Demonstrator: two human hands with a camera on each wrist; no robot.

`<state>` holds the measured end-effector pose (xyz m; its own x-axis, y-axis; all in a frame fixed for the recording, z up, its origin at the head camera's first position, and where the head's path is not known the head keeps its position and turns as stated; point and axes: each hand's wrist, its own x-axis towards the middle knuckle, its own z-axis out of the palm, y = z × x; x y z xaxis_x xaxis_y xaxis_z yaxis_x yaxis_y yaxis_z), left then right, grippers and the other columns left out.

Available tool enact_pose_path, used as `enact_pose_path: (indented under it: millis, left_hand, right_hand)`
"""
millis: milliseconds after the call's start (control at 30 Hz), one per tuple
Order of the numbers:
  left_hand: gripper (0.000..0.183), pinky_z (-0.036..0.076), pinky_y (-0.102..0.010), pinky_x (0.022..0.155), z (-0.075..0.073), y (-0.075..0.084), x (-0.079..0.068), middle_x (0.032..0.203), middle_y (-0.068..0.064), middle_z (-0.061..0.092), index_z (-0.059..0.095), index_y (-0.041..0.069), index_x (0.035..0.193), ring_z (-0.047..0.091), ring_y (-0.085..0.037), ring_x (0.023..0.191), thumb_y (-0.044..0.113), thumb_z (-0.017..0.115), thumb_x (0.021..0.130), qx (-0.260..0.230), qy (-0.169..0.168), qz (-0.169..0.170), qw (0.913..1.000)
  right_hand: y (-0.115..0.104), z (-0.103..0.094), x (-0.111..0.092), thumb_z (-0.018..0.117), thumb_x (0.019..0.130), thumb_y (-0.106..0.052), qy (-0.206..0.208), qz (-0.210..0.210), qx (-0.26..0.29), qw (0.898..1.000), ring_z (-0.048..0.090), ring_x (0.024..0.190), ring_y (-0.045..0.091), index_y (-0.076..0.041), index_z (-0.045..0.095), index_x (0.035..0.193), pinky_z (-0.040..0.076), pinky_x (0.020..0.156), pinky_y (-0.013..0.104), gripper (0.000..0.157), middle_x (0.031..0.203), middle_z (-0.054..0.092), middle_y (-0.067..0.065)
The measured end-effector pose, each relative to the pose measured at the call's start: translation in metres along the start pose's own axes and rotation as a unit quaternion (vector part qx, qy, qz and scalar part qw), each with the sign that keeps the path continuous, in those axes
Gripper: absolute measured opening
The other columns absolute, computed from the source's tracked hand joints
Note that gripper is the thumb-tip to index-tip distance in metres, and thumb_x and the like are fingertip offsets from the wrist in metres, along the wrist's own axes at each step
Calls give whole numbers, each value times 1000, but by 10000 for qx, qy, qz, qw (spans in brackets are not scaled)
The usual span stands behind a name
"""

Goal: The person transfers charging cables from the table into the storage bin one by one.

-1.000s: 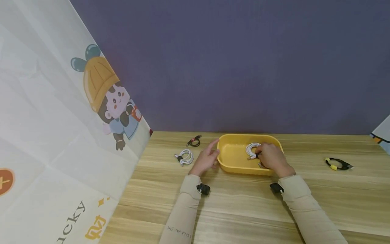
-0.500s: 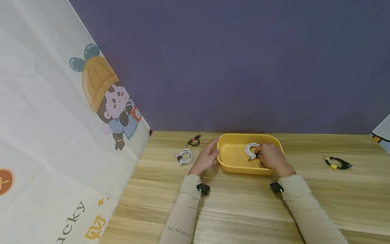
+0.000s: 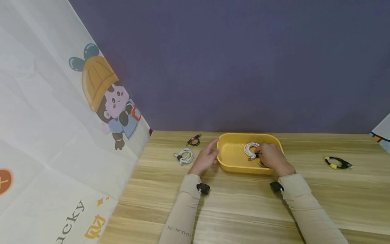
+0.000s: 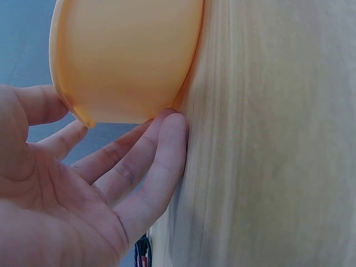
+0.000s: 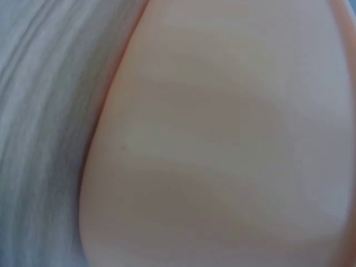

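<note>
A yellow plastic basket [image 3: 233,168] stands on the wooden table. Inside it lies a coiled white cable [image 3: 248,149] with a dark tie. My right hand [image 3: 270,156] reaches into the basket's right half and pinches this coil near the tie; its fingertips are mostly hidden. A small greyish piece [image 3: 261,164], kind unclear, shows under that hand. At the basket's left end, my left hand [image 3: 205,160] touches the wall with relaxed fingers. In the left wrist view, the fingers [image 4: 169,144] meet the basket's outer side near the tabletop. The right wrist view shows only the basket wall [image 5: 222,133] and table.
Left of the basket lie a coiled white cable [image 3: 189,156] with a black strap and a small black cable [image 3: 194,143] with a red mark. Far right lies a black cable [image 3: 338,166] with yellow ties. A dark blue panel [image 3: 243,67] rises behind the table [image 3: 237,210].
The white coil in the basket has shifted slightly left beside my right fingers. Both hands keep nearly the same place, and the basket stays put.
</note>
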<state>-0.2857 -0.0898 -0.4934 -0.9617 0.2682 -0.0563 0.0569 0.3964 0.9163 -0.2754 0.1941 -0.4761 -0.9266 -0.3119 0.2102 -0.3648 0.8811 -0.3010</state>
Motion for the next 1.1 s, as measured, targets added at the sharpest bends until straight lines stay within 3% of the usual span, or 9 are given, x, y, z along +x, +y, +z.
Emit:
enact_pose_path:
  millis: [233,467,733,1100]
  left_hand:
    - [51,60,-33,60,0,1,0,111,-12,66,32,42,148,65,-26,80,30,48,101,-10,7,-10,10000]
    - [49,60,-32,60,0,0,1,116,-12,65,33,56,140,65,-26,81,32,49,101,-35,14,-45,10000]
    - [51,60,-32,60,0,-1,1,116,-13,65,32,41,148,66,-26,85,30,49,101,-34,-15,-5,10000]
    - [51,60,-33,59,0,-1,2,114,-11,66,32,41,148,65,-26,83,31,49,101,12,-8,-12,10000]
  right_hand:
    - [-1,-3,-1,55,83,7,-159,14,40,9999,53,65,19,-12,75,86,45,58,35,27,86,70,11]
    - [-4,-8,-2,52,85,7,-320,75,29,9995,51,65,18,-10,75,88,43,59,32,29,85,70,10]
    - [-5,-8,-2,51,85,7,-409,257,-57,9988,54,65,19,-9,75,88,45,59,34,29,83,71,9]
    - [-4,-10,0,50,80,10,-674,459,-109,9966,52,67,21,-8,75,91,45,58,36,32,85,70,10]
